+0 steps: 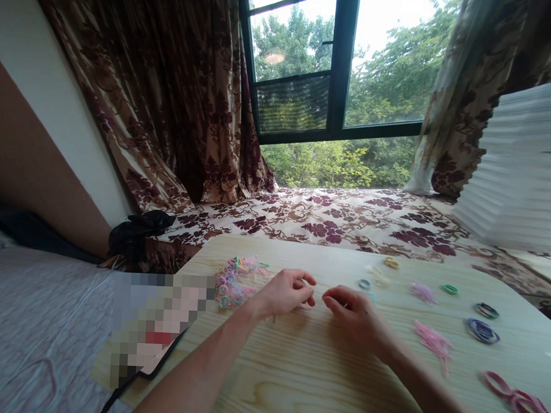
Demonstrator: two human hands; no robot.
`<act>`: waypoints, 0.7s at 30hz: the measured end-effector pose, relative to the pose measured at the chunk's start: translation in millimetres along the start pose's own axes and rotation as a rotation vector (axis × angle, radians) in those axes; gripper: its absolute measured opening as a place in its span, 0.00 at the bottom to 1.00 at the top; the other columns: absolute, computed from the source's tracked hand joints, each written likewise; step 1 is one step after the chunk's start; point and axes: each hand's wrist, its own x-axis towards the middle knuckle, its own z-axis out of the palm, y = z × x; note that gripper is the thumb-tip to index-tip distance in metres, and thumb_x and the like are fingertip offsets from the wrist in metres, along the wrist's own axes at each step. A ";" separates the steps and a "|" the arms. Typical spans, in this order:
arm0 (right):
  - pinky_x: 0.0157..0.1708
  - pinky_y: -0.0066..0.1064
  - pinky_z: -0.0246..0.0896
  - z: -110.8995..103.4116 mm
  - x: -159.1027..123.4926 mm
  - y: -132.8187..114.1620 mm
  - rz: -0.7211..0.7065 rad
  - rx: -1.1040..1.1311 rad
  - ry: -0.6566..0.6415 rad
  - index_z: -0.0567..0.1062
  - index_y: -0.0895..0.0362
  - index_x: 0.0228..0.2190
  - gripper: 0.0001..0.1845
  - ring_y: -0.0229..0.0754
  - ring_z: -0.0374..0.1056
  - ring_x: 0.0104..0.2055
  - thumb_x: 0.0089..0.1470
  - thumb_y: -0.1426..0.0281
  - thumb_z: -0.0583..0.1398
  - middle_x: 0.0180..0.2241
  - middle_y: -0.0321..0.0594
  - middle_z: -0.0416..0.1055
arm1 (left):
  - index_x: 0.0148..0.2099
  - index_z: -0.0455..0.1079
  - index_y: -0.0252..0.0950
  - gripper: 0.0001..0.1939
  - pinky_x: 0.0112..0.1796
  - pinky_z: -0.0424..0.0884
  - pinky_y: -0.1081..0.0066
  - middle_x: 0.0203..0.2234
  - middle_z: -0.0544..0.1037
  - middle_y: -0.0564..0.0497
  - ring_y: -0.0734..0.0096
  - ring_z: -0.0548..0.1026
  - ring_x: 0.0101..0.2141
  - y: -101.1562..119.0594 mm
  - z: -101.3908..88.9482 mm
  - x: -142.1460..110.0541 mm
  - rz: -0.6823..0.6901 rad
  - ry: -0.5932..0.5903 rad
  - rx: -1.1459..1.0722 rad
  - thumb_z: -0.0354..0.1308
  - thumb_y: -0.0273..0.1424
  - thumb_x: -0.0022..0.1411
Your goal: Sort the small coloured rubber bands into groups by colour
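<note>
Both my hands rest close together over the middle of a light wooden table (295, 378). My left hand (286, 292) has its fingers curled in a pinch, and my right hand (357, 316) is curled the same way, fingertips almost meeting. What they pinch is too small to make out. Just left of my left hand lies a heap of small coloured elastic bands (236, 281). To the right are sorted little groups: a yellow band (391, 263), a green band (450, 289), pink bands (431, 339), dark blue bands (482, 330) and red bands (520, 401).
A dark-edged flat object (152, 362) lies at the table's left corner, partly blurred out. A grey bed (37, 324) is on the left, a black cloth bundle (137, 228) behind it. A floral-covered window ledge (330, 215), curtains and a window stand beyond the table.
</note>
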 end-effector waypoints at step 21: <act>0.23 0.26 0.53 -6.7 -3.8 -12.1 -0.018 -0.040 -0.138 0.75 0.59 0.23 0.17 0.35 0.60 0.23 0.51 0.63 0.52 0.20 0.36 0.69 | 0.31 0.74 0.31 0.14 0.20 0.52 0.78 0.17 0.64 0.57 0.79 0.59 0.20 12.4 -16.3 -10.9 0.029 -0.179 0.532 0.52 0.35 0.49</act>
